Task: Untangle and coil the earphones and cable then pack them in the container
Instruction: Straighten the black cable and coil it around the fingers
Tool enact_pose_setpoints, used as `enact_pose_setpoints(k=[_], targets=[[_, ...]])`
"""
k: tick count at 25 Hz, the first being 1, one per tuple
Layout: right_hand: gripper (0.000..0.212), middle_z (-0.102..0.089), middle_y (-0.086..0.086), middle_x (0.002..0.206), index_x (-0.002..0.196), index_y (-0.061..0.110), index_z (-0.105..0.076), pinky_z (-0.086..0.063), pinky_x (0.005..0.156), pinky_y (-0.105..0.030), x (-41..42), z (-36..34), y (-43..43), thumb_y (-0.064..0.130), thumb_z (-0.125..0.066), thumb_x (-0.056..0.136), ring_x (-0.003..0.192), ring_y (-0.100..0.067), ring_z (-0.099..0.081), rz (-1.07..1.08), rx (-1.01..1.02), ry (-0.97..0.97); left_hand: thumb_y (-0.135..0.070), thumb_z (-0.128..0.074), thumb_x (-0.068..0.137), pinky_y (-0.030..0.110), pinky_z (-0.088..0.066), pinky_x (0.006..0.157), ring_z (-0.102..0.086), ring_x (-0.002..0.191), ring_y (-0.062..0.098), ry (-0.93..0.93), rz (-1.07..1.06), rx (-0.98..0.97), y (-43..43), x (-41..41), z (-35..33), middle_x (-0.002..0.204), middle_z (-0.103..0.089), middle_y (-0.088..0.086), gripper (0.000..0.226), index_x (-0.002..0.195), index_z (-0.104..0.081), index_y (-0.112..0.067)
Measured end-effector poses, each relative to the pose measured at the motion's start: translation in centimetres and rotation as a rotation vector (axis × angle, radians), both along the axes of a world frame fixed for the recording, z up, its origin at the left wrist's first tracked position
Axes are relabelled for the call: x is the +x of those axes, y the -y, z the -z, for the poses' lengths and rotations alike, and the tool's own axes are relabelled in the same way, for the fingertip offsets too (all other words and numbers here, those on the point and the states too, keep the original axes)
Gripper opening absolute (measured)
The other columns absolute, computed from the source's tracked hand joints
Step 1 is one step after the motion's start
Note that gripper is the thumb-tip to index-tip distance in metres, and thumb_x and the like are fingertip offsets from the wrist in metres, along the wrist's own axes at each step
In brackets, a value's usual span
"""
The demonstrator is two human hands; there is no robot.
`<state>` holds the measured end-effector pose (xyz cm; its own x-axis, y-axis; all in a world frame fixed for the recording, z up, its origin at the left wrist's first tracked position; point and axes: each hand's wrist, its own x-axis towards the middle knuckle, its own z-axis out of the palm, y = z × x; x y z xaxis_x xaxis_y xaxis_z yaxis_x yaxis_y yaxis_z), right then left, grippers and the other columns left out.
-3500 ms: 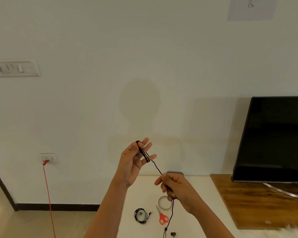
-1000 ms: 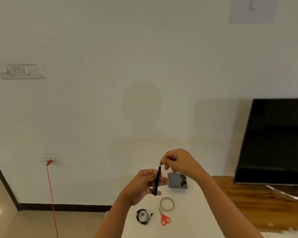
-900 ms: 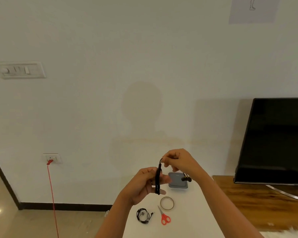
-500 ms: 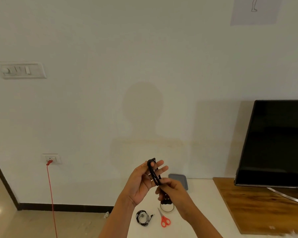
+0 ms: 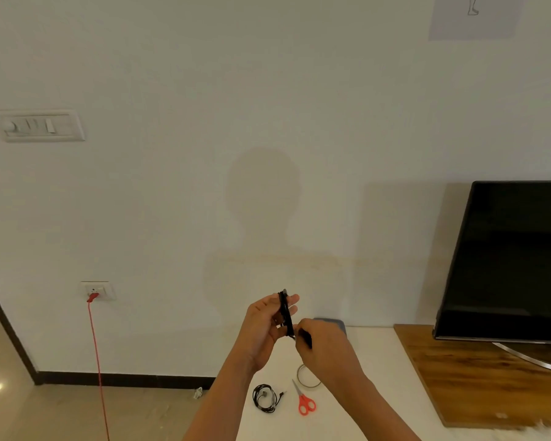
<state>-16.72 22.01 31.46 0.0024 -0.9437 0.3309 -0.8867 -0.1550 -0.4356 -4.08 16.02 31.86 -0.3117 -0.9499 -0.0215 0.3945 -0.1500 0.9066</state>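
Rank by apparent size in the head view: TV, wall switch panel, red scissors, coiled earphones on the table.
1. TV
2. wall switch panel
3. red scissors and coiled earphones: about alike, not ranked.

Under your raised left hand and right hand, coiled black earphones, red scissors and a tape ring crowd the worktop. The grey container sits by the wall, half hidden behind your right hand. To its right, bare white surface runs up to the wooden board under the television.
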Motion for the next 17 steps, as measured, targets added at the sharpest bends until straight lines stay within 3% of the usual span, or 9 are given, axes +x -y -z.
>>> enact_pose_setpoints(k=[3, 5, 6, 8, 11, 17], targets=[[0.016, -0.068, 0.003, 0.086, 0.095, 0.017, -0.065, -0.045, 0.068, -0.018, -0.5, -0.9, 0.2, 0.022, -0.05, 0.094, 0.071, -0.009, -0.055, -0.095, 0.007, -0.001, -0.018, -0.042, 0.101, 0.039, -0.059, 0.074, -0.065, 0.111, 0.03, -0.009, -0.009, 0.029, 0.2, 0.3, 0.2, 0.109, -0.073, 0.01, 0.029, 0.111, -0.063, 0.0], [0.006, -0.063, 0.014, 0.076, 0.085, 0.027, -0.06, -0.045, 0.062, -0.011, -0.7, -1.2, 0.4, 0.022, -0.062, 0.087, 0.063, -0.001, -0.055, -0.105, -0.012, 0.187, -0.018, -0.043, 0.101, 0.043, -0.059, 0.074, -0.066, 0.107, 0.032, -0.005, 0.003, 0.037, 0.1, 0.3, 0.2, 0.109, -0.073, 0.012, 0.028, 0.107, -0.065, -0.002], [0.011, -0.063, 0.015, 0.074, 0.083, 0.028, -0.06, -0.045, 0.058, -0.01, -0.7, -1.3, 0.5, 0.02, -0.067, 0.083, 0.059, 0.001, -0.056, -0.086, -0.003, 0.307, -0.019, -0.044, 0.101, 0.044, -0.059, 0.073, -0.068, 0.104, 0.033, -0.004, 0.014, 0.037, 0.1, 0.3, 0.3, 0.109, -0.073, 0.013, 0.027, 0.104, -0.065, -0.004], [0.013, -0.068, 0.006, 0.077, 0.087, 0.02, -0.065, -0.049, 0.054, -0.012, -0.9, -1.4, 1.0, 0.014, -0.073, 0.078, 0.06, -0.007, -0.064, -0.055, 0.062, 0.549, -0.019, -0.044, 0.101, 0.043, -0.06, 0.071, -0.07, 0.098, 0.033, -0.016, 0.029, 0.031, -0.2, 0.2, 0.4, 0.11, -0.072, 0.014, 0.027, 0.104, -0.066, -0.004], [0.013, -0.072, -0.008, 0.08, 0.093, 0.009, -0.068, -0.057, 0.06, -0.023, -1.1, -1.7, 1.5, 0.007, -0.071, 0.081, 0.063, -0.02, -0.068, -0.121, 0.169, 0.753, -0.019, -0.044, 0.1, 0.039, -0.059, 0.069, -0.071, 0.095, 0.031, -0.038, 0.044, 0.009, -0.4, 0.2, 0.6, 0.112, -0.071, 0.016, 0.028, 0.102, -0.068, -0.005], [0.011, -0.07, -0.007, 0.074, 0.092, 0.012, -0.071, -0.055, 0.06, -0.021, -1.2, -2.0, 1.7, 0.005, -0.068, 0.084, 0.059, -0.013, -0.063, -0.185, 0.284, 0.924, -0.016, -0.044, 0.1, 0.036, -0.059, 0.075, -0.068, 0.093, 0.031, -0.04, 0.1, -0.054, -0.6, 0.4, 0.7, 0.105, -0.07, 0.021, 0.029, 0.1, -0.07, -0.004]])
